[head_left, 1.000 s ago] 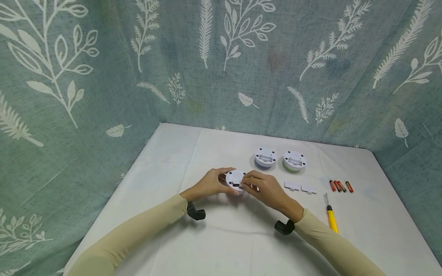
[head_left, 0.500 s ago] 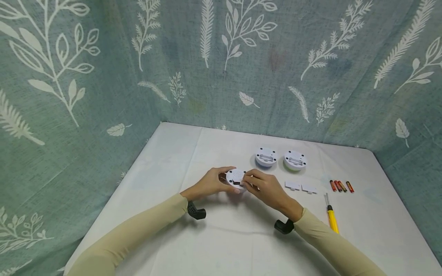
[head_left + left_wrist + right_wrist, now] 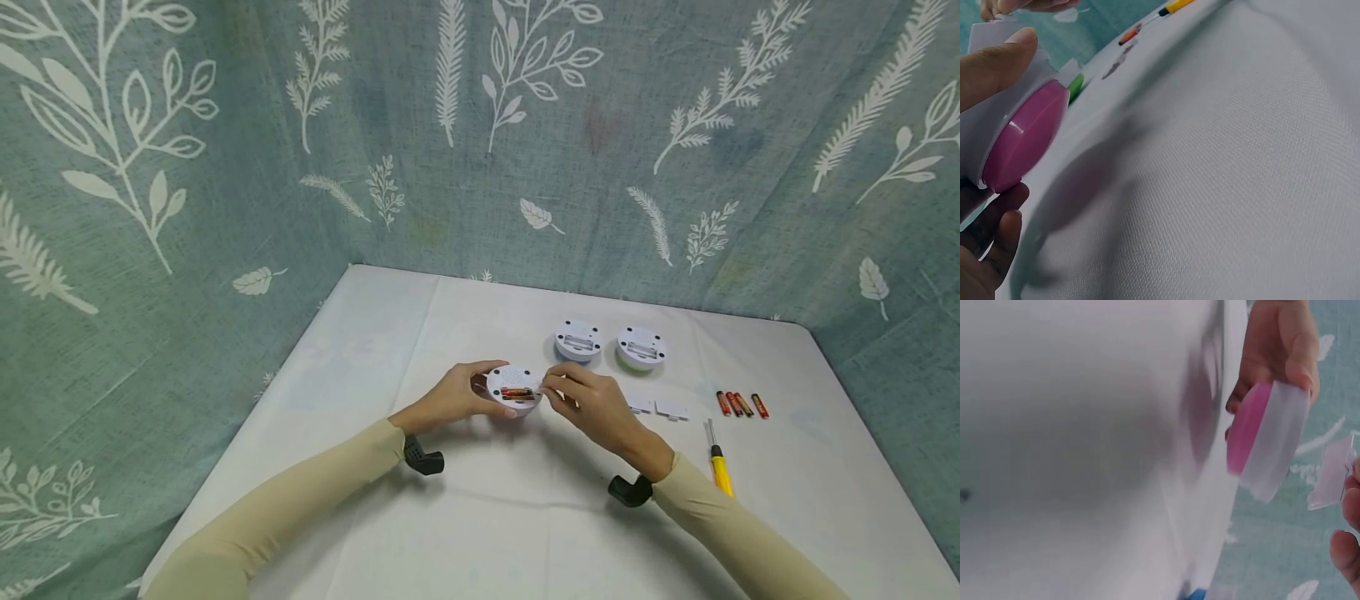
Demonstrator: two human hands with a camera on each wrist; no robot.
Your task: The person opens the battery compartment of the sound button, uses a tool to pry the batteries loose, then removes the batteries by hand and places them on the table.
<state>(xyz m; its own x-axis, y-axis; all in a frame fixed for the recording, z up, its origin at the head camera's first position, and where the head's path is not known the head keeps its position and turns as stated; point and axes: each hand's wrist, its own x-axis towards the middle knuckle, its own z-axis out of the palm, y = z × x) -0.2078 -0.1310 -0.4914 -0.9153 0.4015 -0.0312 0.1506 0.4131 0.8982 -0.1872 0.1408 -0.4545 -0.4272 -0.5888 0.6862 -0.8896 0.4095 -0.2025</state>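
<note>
A round white puck light [image 3: 525, 377] with a pink dome [image 3: 1030, 136] is held in my left hand [image 3: 463, 394], thumb on its rim and fingers around the far side. Its base faces up in the head view, where red-and-gold batteries [image 3: 516, 392] show in the uncovered compartment. Between thumb and fingers, my right hand [image 3: 588, 407] pinches a small white battery cover [image 3: 1332, 474], just right of the light and apart from it. The right wrist view shows that gap plainly.
Two more upturned lights, one blue-edged [image 3: 577, 342] and one green-edged [image 3: 640, 350], stand behind. White covers [image 3: 671, 410] lie to the right, partly behind my right hand. Further right are several loose batteries [image 3: 738, 405] and a yellow-handled screwdriver [image 3: 720, 468]. A leaf-patterned curtain [image 3: 480, 200] surrounds the table.
The cover has come off the light, and the batteries inside are now exposed. My right hand has moved slightly right with the cover; my left hand still grips the light.
</note>
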